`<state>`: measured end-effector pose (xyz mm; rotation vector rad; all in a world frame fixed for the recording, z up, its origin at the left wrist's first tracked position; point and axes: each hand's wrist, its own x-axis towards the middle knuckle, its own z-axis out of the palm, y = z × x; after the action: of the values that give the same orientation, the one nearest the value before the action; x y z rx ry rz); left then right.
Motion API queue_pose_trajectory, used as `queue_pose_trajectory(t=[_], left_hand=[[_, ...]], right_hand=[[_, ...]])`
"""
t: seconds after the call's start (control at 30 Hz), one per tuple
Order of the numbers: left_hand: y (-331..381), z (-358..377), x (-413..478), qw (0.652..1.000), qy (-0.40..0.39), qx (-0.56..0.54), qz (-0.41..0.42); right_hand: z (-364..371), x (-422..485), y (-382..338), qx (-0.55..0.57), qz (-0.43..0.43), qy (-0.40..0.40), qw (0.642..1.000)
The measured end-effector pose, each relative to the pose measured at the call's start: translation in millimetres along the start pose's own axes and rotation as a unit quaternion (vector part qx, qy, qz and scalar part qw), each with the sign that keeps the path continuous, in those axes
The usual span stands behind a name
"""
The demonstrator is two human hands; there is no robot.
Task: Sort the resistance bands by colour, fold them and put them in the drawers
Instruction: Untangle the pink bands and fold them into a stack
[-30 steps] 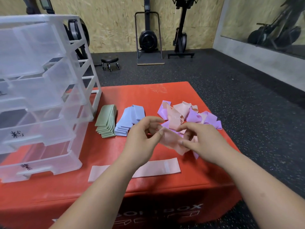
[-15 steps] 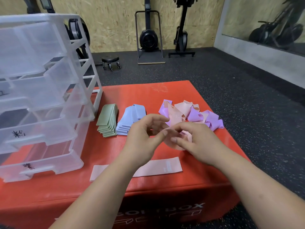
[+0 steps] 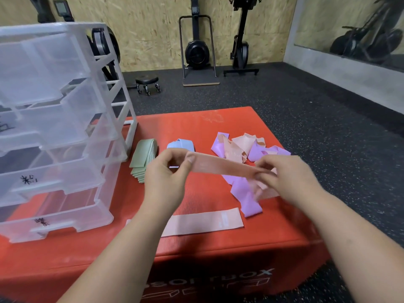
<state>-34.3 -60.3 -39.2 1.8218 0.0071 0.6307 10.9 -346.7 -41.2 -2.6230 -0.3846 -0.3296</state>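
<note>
Pink and stretched flat between my two hands, a fabric resistance band (image 3: pixel 223 167) hangs in the air above the red padded box (image 3: pixel 209 121). My left hand (image 3: pixel 166 173) pinches its left end between thumb and curled fingers, closed on the cloth. My right hand (image 3: pixel 288 178) grips the other end the same way, fingers bunched tight over the fabric, though motion blur keeps me from telling exactly how the fingertips sit.

Below that, near the front edge of the box, a second pink band (image 3: pixel 203 221) lies flat and straight; my left forearm crosses over its left end. A lilac band (image 3: pixel 244 193) trails from under my right hand down toward that flat band, its end just beside the flat one's right end. Farther back lies a loose heap of pink and lilac bands (image 3: pixel 242 145), tangled together.

To the left of the heap sits a folded stack of pale blue bands (image 3: pixel 181 144), partly hidden behind my left hand, and left of that a fanned stack of sage-green bands (image 3: pixel 143 158), just beside the clear plastic drawer unit (image 3: pixel 56 119). That unit stands on the left side of the box, its translucent drawers all pushed in, with black scribbled marks on the lower fronts.
</note>
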Motion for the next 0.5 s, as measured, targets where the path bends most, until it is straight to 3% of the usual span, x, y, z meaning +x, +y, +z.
queue_pose_trajectory(t=[0.2,0.4,0.5], left_hand=[[-2.6,0.9,0.1,0.996,0.073,-0.028,-0.031],[-5.7,1.1,1.7,0.993,0.091,-0.052,-0.049],[-1.6,1.7,1.2,0.989,0.115,-0.076,-0.044]], right_hand=[[-6.9,0.1,31.3,-0.045,0.055,-0.021,0.997],[-17.6,4.2,40.3,0.126,0.041,0.011,0.991],[-21.2,2.8,46.2,0.238,0.064,0.015,0.969]])
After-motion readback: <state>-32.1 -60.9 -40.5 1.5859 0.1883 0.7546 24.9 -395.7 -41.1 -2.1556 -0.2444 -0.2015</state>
